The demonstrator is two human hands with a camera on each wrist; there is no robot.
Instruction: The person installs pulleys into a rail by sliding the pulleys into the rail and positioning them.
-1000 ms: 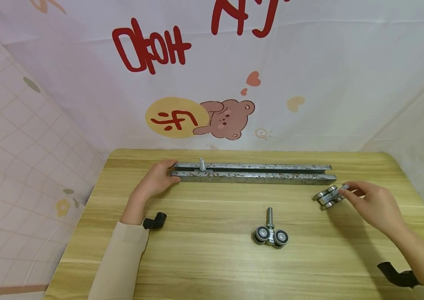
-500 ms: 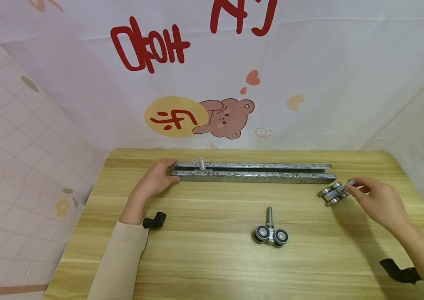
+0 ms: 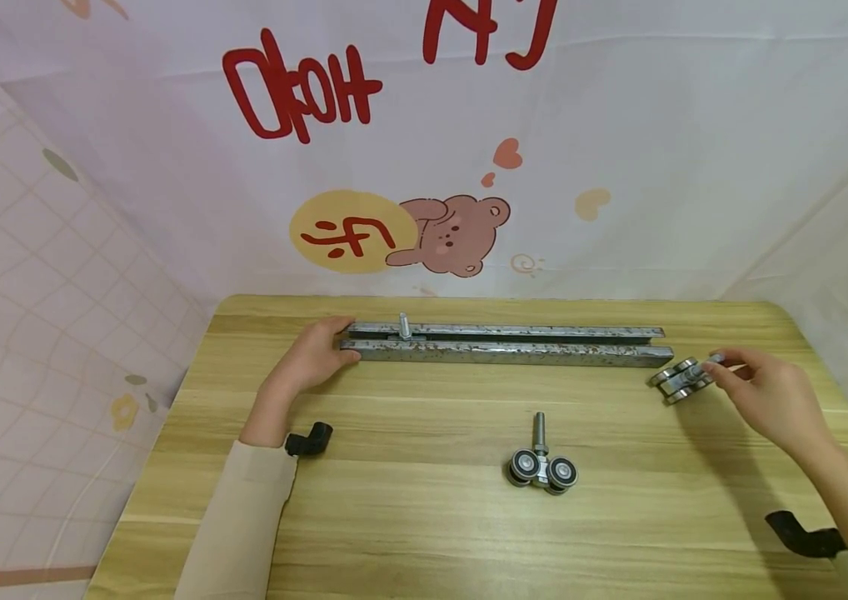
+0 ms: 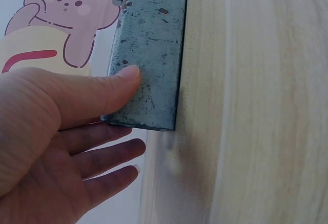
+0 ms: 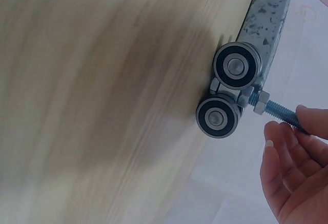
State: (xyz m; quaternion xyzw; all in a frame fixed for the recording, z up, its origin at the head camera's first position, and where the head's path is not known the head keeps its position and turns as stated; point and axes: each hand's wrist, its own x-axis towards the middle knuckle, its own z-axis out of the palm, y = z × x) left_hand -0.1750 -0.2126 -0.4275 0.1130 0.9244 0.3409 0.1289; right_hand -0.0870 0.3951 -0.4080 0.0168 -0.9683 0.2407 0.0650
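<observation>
A grey, rust-spotted metal track rail (image 3: pixel 514 354) with a slot along its top lies near the table's back edge. My left hand (image 3: pixel 311 354) grips its left end, the thumb (image 4: pixel 120 83) pressed on the near side. From the slot near that hand rises a threaded bolt (image 3: pixel 405 327); whatever it is fixed to inside is mostly hidden. Off the rail's right end, my right hand (image 3: pixel 776 400) pinches the bolt (image 5: pixel 279 111) of a roller trolley (image 3: pixel 675 382) between thumb and fingers. Its wheels (image 5: pixel 236 66) face the rail end and appear raised off the table.
A second roller trolley (image 3: pixel 541 472) lies on the wooden table (image 3: pixel 409 517) in front of the rail, its bolt pointing away from me. Behind the table hangs a printed white cloth (image 3: pixel 619 125). Black curved pieces (image 3: pixel 802 537) sit at both wrists.
My right hand has moved right and slightly farther back with the roller trolley, away from the rail's end. The left hand, rail and second trolley have stayed in place.
</observation>
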